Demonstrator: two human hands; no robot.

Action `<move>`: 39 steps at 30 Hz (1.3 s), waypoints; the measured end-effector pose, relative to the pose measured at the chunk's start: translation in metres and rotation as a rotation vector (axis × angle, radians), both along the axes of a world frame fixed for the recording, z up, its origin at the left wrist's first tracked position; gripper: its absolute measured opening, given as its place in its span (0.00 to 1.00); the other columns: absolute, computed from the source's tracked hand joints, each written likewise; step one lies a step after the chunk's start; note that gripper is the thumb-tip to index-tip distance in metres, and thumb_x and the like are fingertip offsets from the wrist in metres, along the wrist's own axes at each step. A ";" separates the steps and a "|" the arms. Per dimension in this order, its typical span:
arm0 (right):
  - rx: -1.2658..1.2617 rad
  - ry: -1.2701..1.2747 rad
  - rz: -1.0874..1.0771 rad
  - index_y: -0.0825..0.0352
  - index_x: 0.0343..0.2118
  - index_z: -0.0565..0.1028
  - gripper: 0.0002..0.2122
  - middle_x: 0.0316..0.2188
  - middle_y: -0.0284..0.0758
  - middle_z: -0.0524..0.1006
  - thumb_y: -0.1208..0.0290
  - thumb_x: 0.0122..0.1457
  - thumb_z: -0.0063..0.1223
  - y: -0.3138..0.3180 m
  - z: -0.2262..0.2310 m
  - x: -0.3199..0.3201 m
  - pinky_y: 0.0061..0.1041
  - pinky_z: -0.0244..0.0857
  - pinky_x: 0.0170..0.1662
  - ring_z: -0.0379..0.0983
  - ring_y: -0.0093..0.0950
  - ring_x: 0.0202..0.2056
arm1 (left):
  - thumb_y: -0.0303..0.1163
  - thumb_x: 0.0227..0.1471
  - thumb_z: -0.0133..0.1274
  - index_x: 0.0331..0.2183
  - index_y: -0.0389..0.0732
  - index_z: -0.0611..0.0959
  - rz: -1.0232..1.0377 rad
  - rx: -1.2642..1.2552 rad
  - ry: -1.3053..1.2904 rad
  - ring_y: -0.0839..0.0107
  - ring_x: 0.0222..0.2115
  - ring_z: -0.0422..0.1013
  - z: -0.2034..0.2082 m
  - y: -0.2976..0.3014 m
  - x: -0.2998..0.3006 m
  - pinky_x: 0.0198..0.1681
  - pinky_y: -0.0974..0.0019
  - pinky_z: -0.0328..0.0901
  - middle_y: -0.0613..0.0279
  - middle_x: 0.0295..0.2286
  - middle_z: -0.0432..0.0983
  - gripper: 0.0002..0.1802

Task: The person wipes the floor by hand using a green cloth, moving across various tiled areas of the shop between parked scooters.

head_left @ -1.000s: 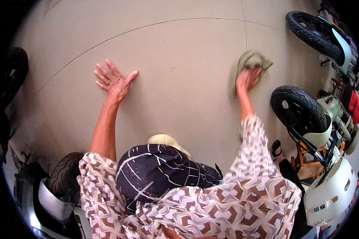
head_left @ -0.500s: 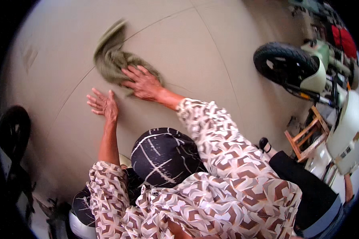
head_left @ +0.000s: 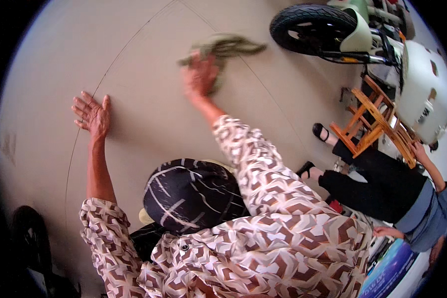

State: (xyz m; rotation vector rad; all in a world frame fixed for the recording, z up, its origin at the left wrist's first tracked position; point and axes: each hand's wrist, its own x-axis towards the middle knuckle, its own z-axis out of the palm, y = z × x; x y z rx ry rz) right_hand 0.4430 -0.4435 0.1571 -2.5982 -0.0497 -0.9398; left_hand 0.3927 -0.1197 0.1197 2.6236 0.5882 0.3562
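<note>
A crumpled olive-green cloth [head_left: 236, 46] lies on the pale floor ahead of me, its loose end trailing to the right. My right hand [head_left: 201, 77] is on top of it, palm down and blurred by motion, and the cloth bunches around the fingers. Off to the left, my left hand [head_left: 92, 115] is held palm down with fingers spread and nothing in it. It is at the floor or just over it; I cannot tell whether it touches. Below my hands, a knee in dark cloth with white lines [head_left: 193, 196] is bent up between my arms.
At the upper right stands a pale green two-wheeler with a black tyre [head_left: 310, 30]. Another person in black trousers [head_left: 382, 186] is at the right, a hand on a wooden stool [head_left: 375, 116]. A dark wheel [head_left: 30, 233] is at the lower left. Thin joints cross the floor.
My right hand has swept the cloth to the right, and its loose end now points right. My left hand is farther left. The view has shifted, bringing more of the other person and stool into sight.
</note>
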 end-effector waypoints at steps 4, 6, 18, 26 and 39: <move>-0.331 0.174 0.311 0.56 0.61 0.55 0.35 0.63 0.48 0.48 0.58 0.50 0.55 0.081 -0.013 -0.045 0.51 0.33 0.63 0.39 0.47 0.65 | 0.66 0.52 0.37 0.63 0.50 0.36 -0.080 -0.022 0.012 0.51 0.64 0.21 -0.016 -0.002 0.000 0.59 0.33 0.25 0.54 0.64 0.23 0.50; -0.297 0.221 0.496 0.55 0.61 0.55 0.35 0.64 0.47 0.47 0.57 0.49 0.57 0.094 -0.009 -0.054 0.51 0.31 0.64 0.37 0.46 0.65 | 0.67 0.52 0.37 0.63 0.50 0.36 -0.116 0.011 0.025 0.51 0.64 0.20 -0.022 0.019 0.002 0.59 0.34 0.24 0.55 0.64 0.23 0.51; -0.196 0.647 0.751 0.53 0.62 0.54 0.30 0.64 0.45 0.44 0.67 0.54 0.44 0.055 -0.037 -0.038 0.52 0.49 0.59 0.38 0.44 0.66 | 0.71 0.48 0.39 0.63 0.47 0.33 0.100 0.005 0.146 0.52 0.63 0.17 -0.020 0.034 -0.002 0.57 0.31 0.22 0.57 0.64 0.20 0.57; -0.988 0.268 1.136 0.49 0.57 0.62 0.27 0.65 0.37 0.47 0.53 0.52 0.47 0.068 -0.003 -0.032 0.56 0.39 0.60 0.42 0.35 0.65 | 0.67 0.52 0.37 0.63 0.47 0.35 0.071 0.017 0.152 0.51 0.64 0.21 -0.023 0.024 -0.014 0.58 0.32 0.25 0.57 0.64 0.22 0.53; -0.450 0.054 -0.235 0.61 0.62 0.57 0.31 0.65 0.46 0.45 0.47 0.60 0.33 -0.122 0.146 0.083 0.51 0.31 0.62 0.37 0.41 0.66 | 0.65 0.55 0.33 0.64 0.49 0.39 0.125 -0.245 0.115 0.60 0.65 0.25 -0.114 0.044 -0.100 0.61 0.38 0.27 0.61 0.64 0.26 0.47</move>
